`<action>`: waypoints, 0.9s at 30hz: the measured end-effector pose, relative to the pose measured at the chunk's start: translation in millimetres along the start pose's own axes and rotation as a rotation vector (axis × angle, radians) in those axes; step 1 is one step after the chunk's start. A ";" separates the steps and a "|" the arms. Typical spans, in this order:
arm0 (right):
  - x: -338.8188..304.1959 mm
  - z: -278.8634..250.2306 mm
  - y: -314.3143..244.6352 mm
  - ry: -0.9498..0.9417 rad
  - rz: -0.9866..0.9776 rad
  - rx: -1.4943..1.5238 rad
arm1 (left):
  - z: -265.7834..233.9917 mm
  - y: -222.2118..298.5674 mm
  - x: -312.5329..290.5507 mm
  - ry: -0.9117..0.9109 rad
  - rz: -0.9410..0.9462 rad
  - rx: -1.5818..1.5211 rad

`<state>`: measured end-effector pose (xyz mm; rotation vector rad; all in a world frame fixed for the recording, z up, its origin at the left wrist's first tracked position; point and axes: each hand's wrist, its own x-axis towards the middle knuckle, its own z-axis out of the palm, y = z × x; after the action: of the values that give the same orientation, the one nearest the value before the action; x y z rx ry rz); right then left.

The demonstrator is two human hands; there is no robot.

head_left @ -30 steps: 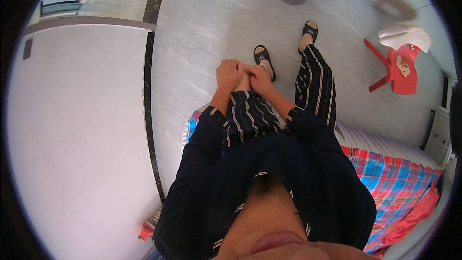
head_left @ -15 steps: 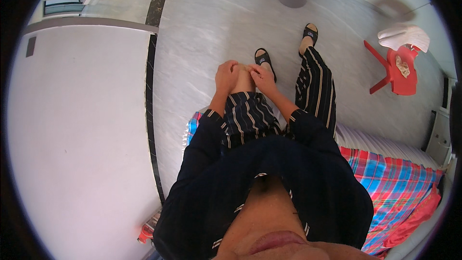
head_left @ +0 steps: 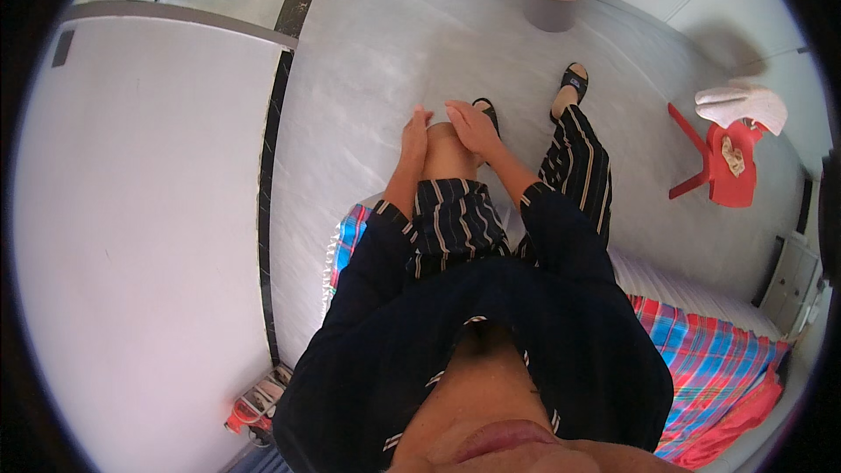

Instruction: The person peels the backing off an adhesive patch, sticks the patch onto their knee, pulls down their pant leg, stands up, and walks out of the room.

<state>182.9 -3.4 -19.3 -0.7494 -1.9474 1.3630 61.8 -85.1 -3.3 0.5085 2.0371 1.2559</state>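
Note:
My bare left knee (head_left: 449, 154) sticks out below a dark striped trouser leg (head_left: 451, 210) that is pushed up above it. Along the knee's left side lies my left hand (head_left: 415, 137), fingers stretched forward. My right hand (head_left: 474, 130) rests against the right side of the knee, flat, with its fingers extended. A gap shows between the two sets of fingertips beyond the kneecap. Neither hand holds anything that I can see. Black slippers are on both feet; the left slipper (head_left: 491, 114) is partly hidden behind my right hand.
A grey bin (head_left: 550, 13) with a tan rim stands ahead on the marbled floor. To the right is a red plastic chair (head_left: 734, 177) with a pale cloth (head_left: 743, 107) over it. Plaid bedding (head_left: 701, 337) lies beneath me. A white panel (head_left: 149, 210) fills the left.
My hands were curled over the front of the knee, fingers close together. Now they have parted and lie straighter along its two sides. The view has shifted slightly.

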 end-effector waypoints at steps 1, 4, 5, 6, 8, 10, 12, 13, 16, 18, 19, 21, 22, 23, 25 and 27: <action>2.6 -0.6 3.4 -0.009 0.001 -0.005 | 1.4 3.0 0.6 0.003 -0.006 -0.008; 4.1 -0.1 8.2 -0.403 0.304 0.022 | -6.4 -4.6 3.6 -0.272 -0.229 -0.067; 0.8 2.4 6.3 -0.397 0.354 0.045 | -17.1 -29.1 6.1 -0.269 -0.209 -0.046; 0.6 3.3 9.4 -0.381 0.404 0.061 | -21.8 -42.3 7.9 -0.273 -0.182 -0.027; -1.4 2.8 32.4 -0.391 0.337 0.075 | -15.6 -40.8 -5.9 -0.264 -0.166 -0.048; -0.3 2.8 46.5 -0.414 0.272 0.099 | -13.8 -31.6 -18.5 -0.243 -0.160 -0.068; 10.9 -3.1 50.6 -0.500 0.588 0.274 | -9.7 -17.9 -21.6 -0.258 -0.142 -0.030; 14.1 -4.5 49.7 -0.510 0.586 0.262 | -8.3 -15.5 -23.2 -0.252 -0.142 -0.043; 22.2 -6.9 38.1 -0.594 0.635 0.187 | -7.6 -14.6 -26.5 -0.204 -0.125 -0.016; 21.6 -3.4 14.7 -0.567 0.714 0.095 | -10.6 -29.8 -23.9 -0.188 -0.035 0.067; 20.9 -2.4 11.8 -0.575 0.710 0.083 | -9.6 -35.7 -22.5 -0.180 -0.033 0.054; 21.5 -0.2 6.3 -0.510 0.688 0.049 | -9.2 -47.8 -20.2 -0.146 -0.044 0.048; 24.3 -3.2 12.9 -0.508 0.688 0.032 | -4.6 -43.4 -21.9 -0.150 -0.041 0.032; 27.0 -5.5 21.0 -0.523 0.460 -0.092 | -1.4 -35.1 -28.6 -0.110 0.021 0.147; 27.2 -2.9 16.3 -0.551 0.222 -0.217 | -0.9 -28.0 -36.1 -0.053 0.077 0.253; 22.6 7.6 -24.8 -0.545 0.101 -0.271 | -5.0 -29.1 -42.3 0.061 0.154 0.307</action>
<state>160.5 1.7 6.3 -0.6480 -2.5908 1.4915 88.1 -128.3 -13.1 0.7907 2.2928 1.0587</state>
